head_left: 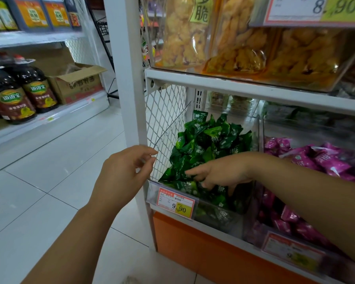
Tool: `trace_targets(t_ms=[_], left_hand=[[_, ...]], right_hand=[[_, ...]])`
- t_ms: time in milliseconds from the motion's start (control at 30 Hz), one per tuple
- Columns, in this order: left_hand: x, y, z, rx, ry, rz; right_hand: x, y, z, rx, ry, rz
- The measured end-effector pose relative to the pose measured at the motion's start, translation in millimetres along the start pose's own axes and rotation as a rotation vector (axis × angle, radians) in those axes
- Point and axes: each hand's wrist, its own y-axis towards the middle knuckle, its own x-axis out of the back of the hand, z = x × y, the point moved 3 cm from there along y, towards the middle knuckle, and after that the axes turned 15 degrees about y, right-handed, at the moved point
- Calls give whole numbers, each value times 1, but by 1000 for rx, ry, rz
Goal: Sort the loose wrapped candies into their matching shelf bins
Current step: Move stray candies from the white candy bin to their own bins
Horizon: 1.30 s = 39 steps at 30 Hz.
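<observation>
Touching green candies (205,140) with spread fingers (193,172), the right hand (221,173) is placed nearest; the lid (169,128) is pinched by the left hand (121,171).

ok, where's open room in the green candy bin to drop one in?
Free: the gap between the mesh side wall and the green candies, under the clear lid the left hand holds up. Crowded: front rim by the price tag, where the right hand rests on the heap.
</observation>
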Motion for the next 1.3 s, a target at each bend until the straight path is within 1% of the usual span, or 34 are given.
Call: trace_targets(t_ms=[133,267,467,567,600,667,733,767,800,833,900,967,1067,1100,1167,1267,1300], left_hand=[[0,0,-1,-4,-7,5],[0,0,0,-6,-9,5],[1,1,-2,15,1,13],[3,2,-5,62,56,25],[4,2,-8,71,103,18],[10,4,-16,70,195,-24],[13,5,-28,64,190,-47],[12,7,-35,53,139,-34],[9,10,-43,33,61,3],[4,14,-50,5,-31,58],[-10,25,-66,-34,-209,198],[-23,42,-82,-43,-333,331],[-46,73,-106,-44,-456,423],[-54,82,-115,-57,-454,446],[-75,99,-129,-123,-320,522],[-111,111,-138,-307,104,701],[-117,110,-136,-333,246,764]], right_hand=[[13,-2,5,61,29,-86],[41,-10,14,109,-51,-196],[50,-10,13,130,42,-192],[48,-20,12,201,115,-194],[49,-27,11,246,97,-233],[55,-42,6,356,-55,-408],[62,-55,-8,415,-269,-638],[66,-60,-19,402,-345,-739],[69,-63,-31,367,-390,-814],[73,-64,-44,321,-400,-850],[73,-64,-64,284,-277,-807],[71,-63,-73,318,-134,-735],[71,-62,-77,359,-73,-722],[72,-61,-78,360,-63,-717],[74,-59,-80,355,-53,-702],[75,-59,-80,367,-31,-686],[75,-59,-80,372,-27,-688]])
